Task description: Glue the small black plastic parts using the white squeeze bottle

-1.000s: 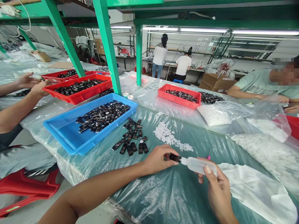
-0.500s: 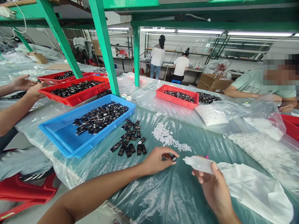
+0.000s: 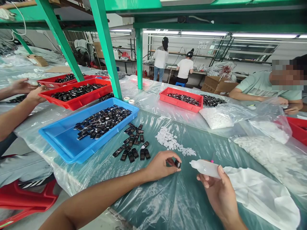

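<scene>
Pinched between the thumb and fingers of my left hand (image 3: 161, 165) is a small black plastic part (image 3: 177, 164), its round pale end turned to the right. My right hand (image 3: 219, 188) is closed around a translucent white squeeze bottle (image 3: 206, 167). The bottle lies nearly level, its nozzle pointing left at the black part with a short gap between them. Beyond my hands lies a heap of small white pieces (image 3: 168, 138). To the left of it, several loose black parts (image 3: 136, 135) are spread on the plastic-covered table (image 3: 177, 201).
A blue tray (image 3: 57, 142) of black parts stands on the left, with red trays (image 3: 79, 103) behind it. Another red tray (image 3: 181, 102) is further back. White cloth (image 3: 263, 195) and bags of white pieces (image 3: 218, 118) lie right. A green post (image 3: 106, 48) rises behind. Co-workers sit on both sides.
The black part in my left hand has turned slightly and shows more of its side. My right hand holds the bottle almost where it was, a touch further from the part.
</scene>
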Demonstrator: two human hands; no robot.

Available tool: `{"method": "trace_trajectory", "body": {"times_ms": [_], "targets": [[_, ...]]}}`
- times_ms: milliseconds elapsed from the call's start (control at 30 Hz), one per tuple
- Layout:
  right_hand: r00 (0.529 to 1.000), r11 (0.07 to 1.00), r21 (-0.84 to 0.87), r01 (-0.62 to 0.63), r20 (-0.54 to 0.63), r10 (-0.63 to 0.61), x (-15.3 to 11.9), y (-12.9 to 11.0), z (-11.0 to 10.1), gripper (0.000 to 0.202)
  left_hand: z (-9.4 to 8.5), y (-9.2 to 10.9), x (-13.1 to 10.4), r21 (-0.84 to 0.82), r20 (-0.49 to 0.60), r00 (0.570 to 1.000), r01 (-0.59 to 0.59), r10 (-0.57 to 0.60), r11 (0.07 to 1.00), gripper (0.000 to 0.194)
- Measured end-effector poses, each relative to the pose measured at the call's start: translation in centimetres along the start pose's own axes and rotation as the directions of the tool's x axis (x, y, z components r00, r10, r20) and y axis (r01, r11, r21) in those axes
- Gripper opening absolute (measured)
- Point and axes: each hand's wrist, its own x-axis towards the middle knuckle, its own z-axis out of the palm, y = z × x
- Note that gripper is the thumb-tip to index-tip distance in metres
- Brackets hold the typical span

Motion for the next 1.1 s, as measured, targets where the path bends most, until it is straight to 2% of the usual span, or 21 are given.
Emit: {"method": "trace_trajectory", "body": {"times_ms": [133,233,533,667,833,1100], "targets": [[1.000,1.000,0.015,-0.013,-0.009,0.013,0.2,0.1,-0.1,0.036,0.0,-0.1,-0.1,0.118,-0.004,0.999,0.038,-0.037,0.992,0.022],[1.000,1.000,0.011,-0.020,-0.006,0.020,0.3,0.2,-0.3,0.037,0.0,-0.2,-0.1,0.147,0.010,0.999,0.045,-0.047,0.988,0.021],[1.000,1.000,-0.014,-0.026,-0.002,0.026,0.3,0.3,-0.4,0.037,0.0,-0.8,0.0,-0.005,0.149,0.979,0.142,-0.140,0.990,0.033],[1.000,0.997,-0.070,-0.020,-0.003,0.019,0.2,0.3,-0.5,0.036,0.2,-1.0,0.0,-0.026,0.115,0.984,0.142,-0.138,0.990,0.031],[1.000,0.988,-0.157,-0.002,0.013,0.004,0.3,0.7,-0.6,0.035,0.1,-0.6,0.1,0.085,0.017,0.997,0.076,-0.078,0.994,0.027],[0.997,0.964,-0.257,0.073,-0.002,-0.076,0.2,1.1,-0.5,0.033,0.0,0.1,-0.1,0.126,-0.024,1.000,0.006,-0.003,0.992,0.024]]}}
